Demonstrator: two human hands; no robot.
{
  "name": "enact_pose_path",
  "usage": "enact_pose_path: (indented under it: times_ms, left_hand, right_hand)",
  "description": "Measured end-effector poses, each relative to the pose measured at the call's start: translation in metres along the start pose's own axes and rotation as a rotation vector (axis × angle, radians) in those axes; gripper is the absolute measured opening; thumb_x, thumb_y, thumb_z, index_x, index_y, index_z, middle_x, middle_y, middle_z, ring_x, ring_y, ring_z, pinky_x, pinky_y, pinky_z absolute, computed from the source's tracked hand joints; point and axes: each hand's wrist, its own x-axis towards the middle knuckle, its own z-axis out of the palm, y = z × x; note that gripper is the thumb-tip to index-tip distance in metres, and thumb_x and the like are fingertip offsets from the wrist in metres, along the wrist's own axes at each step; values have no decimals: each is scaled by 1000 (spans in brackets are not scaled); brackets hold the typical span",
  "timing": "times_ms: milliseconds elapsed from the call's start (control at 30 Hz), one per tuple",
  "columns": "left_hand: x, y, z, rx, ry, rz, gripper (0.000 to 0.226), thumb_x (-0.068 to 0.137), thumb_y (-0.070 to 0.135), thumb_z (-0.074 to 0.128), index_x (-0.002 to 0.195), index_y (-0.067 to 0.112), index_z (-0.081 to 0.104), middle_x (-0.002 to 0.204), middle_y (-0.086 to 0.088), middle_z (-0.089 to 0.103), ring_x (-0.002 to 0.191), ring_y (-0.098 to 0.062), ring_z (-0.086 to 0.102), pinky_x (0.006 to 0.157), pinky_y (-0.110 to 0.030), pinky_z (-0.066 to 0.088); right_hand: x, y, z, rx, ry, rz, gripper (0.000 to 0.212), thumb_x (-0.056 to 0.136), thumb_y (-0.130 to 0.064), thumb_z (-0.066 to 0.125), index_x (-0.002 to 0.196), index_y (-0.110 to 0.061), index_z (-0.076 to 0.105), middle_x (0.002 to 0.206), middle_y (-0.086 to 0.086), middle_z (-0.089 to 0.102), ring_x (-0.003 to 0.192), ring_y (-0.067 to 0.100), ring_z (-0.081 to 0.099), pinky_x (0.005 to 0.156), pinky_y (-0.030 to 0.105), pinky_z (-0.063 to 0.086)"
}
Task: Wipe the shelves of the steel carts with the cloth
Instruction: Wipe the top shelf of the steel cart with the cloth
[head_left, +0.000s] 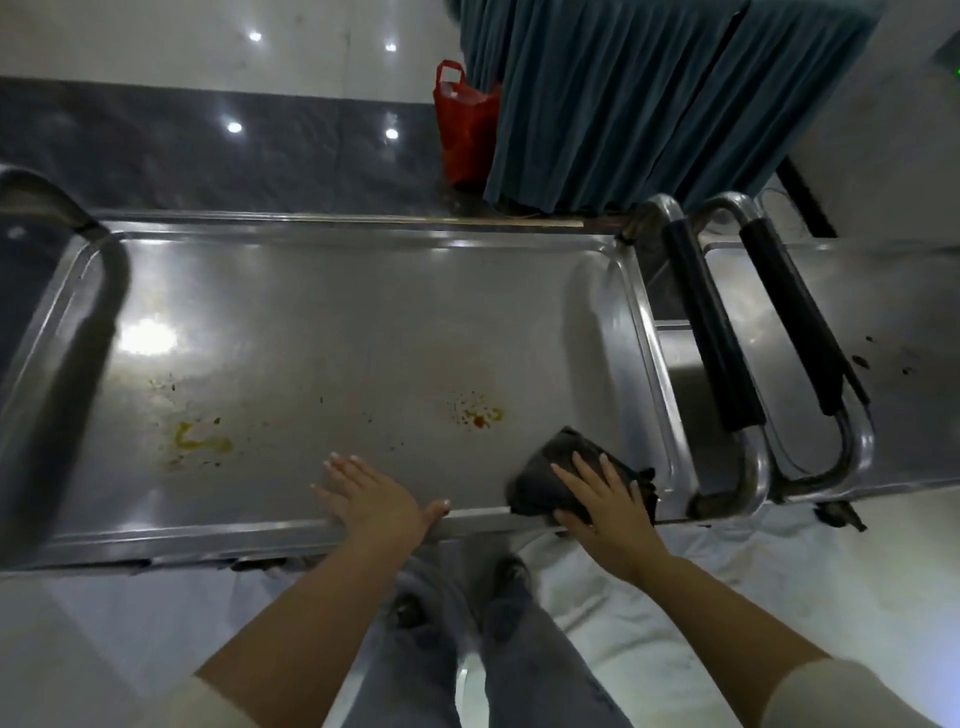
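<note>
Pressed flat at the near right corner of the top shelf (363, 312), the dark cloth (561, 467) is held down by the right hand (605, 501), fingers spread over it. Beside it, the left hand (371, 501) is laid open and empty on the near edge. Further in, a yellow stain (200, 440) and a red spatter (478, 413) are left unwiped. The neighbouring cart (893, 332), beyond the right edge, is seen with dark specks; most wiping is judged undone.
</note>
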Motion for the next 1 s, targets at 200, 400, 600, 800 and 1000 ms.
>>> enact_pose_path:
  times_ms: [200,400,600,800,1000]
  left_hand:
    - [1,6,-1,-1,-32,-45,141,67,91,37,139,-15,-23,149,-36,-26,141,-49,-18,113,-64,0]
    - [6,1,3,-35,-55,-37,141,68,91,35,136,-14,-30,145,-36,-34,139,-48,-26,114,-58,-5]
    - [13,-2,12,-33,-74,-47,140,63,96,27,120,-9,-46,142,-33,-42,136,-46,-34,115,-58,-9]
    - [13,-3,14,-2,-83,-60,135,61,96,21,113,-6,-51,135,-30,-49,135,-45,-36,116,-58,-8]
    - [13,-2,13,4,-96,-60,135,64,95,25,110,-5,-54,122,-26,-58,134,-44,-38,116,-56,-10]
  right_hand:
    - [36,15,-13,0,-19,-5,51,101,-37,35,149,-40,17,161,-10,4,147,21,-11,114,57,-5]
    - [107,33,-47,15,31,-75,52,99,-33,41,148,-36,25,160,-9,9,147,21,-8,112,58,-9]
    - [194,34,-92,67,84,-131,51,97,-38,44,146,-39,29,160,-12,11,147,19,-6,110,57,-14]
    - [280,21,-138,111,71,-175,47,97,-42,42,143,-40,35,159,-11,15,147,20,-3,111,56,-15]
    - [348,-3,-179,284,21,-69,40,93,-21,40,129,-14,55,145,14,43,138,31,31,116,55,11]
